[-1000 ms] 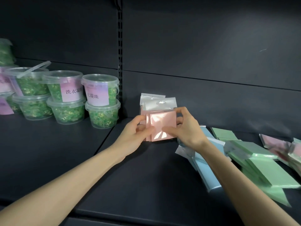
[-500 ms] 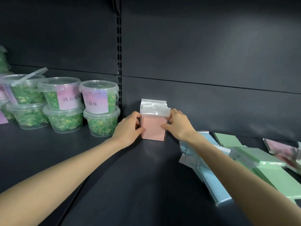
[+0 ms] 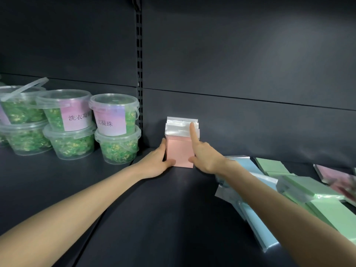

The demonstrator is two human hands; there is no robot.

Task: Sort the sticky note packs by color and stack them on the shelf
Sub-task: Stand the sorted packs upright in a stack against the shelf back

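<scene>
A small stack of pink sticky note packs point(image 3: 180, 151) stands upright against the shelf's back wall, clear plastic flaps on top. My left hand point(image 3: 154, 162) grips the stack's lower left edge, thumb on the front face. My right hand point(image 3: 204, 157) is at its right side, index finger straight up and pressing the plastic flap, thumb touching the lower front. To the right, blue packs point(image 3: 256, 220) lie loose on the dark shelf point(image 3: 163, 218), partly under my right forearm. Green packs point(image 3: 327, 207) and more pink packs point(image 3: 335, 174) lie further right.
Clear tubs of green beads point(image 3: 115, 128) with pink labels are stacked two high just left of the pink stack. A slotted upright post point(image 3: 139, 74) runs down the back wall between them. Bare shelf surface shows in front of the stack.
The pink packs went from held in the air to standing against the back wall. My right index finger has since stretched up onto the plastic flap.
</scene>
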